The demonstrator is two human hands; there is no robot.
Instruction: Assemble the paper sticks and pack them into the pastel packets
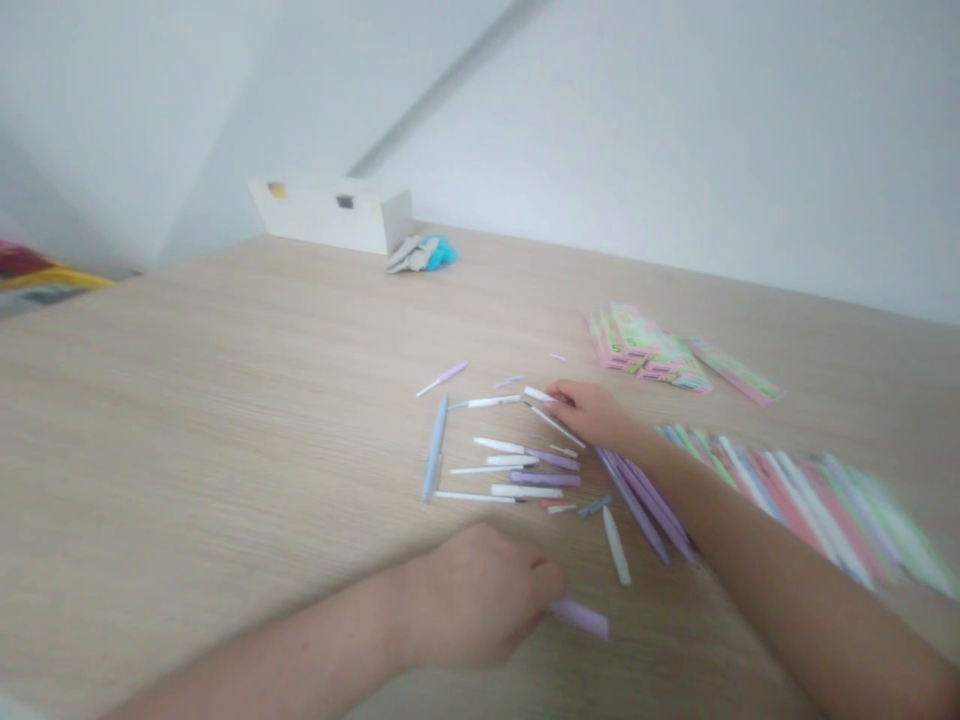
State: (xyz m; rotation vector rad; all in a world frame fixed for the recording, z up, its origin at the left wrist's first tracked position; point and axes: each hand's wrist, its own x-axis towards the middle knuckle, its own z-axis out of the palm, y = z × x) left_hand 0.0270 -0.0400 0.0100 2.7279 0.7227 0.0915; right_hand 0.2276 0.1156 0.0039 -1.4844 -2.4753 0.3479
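Observation:
Low in the view, my left hand point(487, 592) is closed around a purple pen barrel point(583, 618), whose end sticks out to the right. My right hand point(589, 412) pinches a white pen piece point(537, 395) at the top of a group of loose parts. Between the hands lie white pen pieces point(526, 491), purple caps point(546, 480) and thin refills point(480, 497). A light blue pen barrel point(435, 450) stands crosswise at the group's left side. Several purple barrels point(649, 505) lie under and beside my right forearm. Fingertips of the left hand are partly hidden.
To the right lies a row of colored pens point(795, 500), partly behind my right arm. Stacked pink-and-green packets point(637, 345) sit farther back. A white box point(326, 215) and a crumpled grey-and-blue item point(424, 253) rest near the wall. One purple pen piece point(444, 378) lies apart.

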